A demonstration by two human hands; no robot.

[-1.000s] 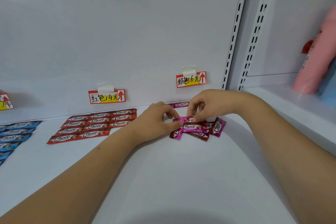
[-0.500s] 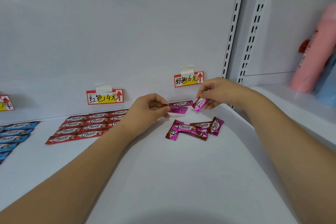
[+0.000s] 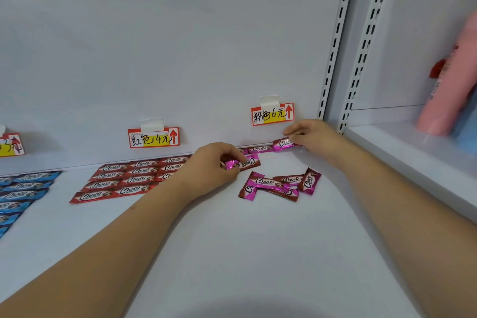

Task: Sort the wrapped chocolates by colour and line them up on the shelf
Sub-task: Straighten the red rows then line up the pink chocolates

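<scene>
On the white shelf (image 3: 232, 253), my left hand (image 3: 209, 170) pinches the end of a pink Choco chocolate (image 3: 245, 162) lying on the shelf. My right hand (image 3: 309, 134) holds another pink chocolate (image 3: 284, 142) down against the back wall, next to a pink one (image 3: 259, 149) lying there below the pink price tag (image 3: 272, 113). A loose heap of pink chocolates (image 3: 278, 184) lies in front of both hands. Red chocolates (image 3: 129, 178) lie in rows under the red price tag (image 3: 153, 137). Blue chocolates (image 3: 23, 188) are lined up at the far left.
A perforated upright (image 3: 335, 41) ends this bay at the right. Beyond it, the neighbouring shelf (image 3: 413, 157) holds a pink bottle (image 3: 449, 85) and something blue. A third price tag (image 3: 11, 144) hangs at the far left of the back wall.
Both hands lifted one pink chocolate each from the heap. My right hand has lowered its chocolate to the back wall beside the lying one; my left hand has set its chocolate on the shelf.
</scene>
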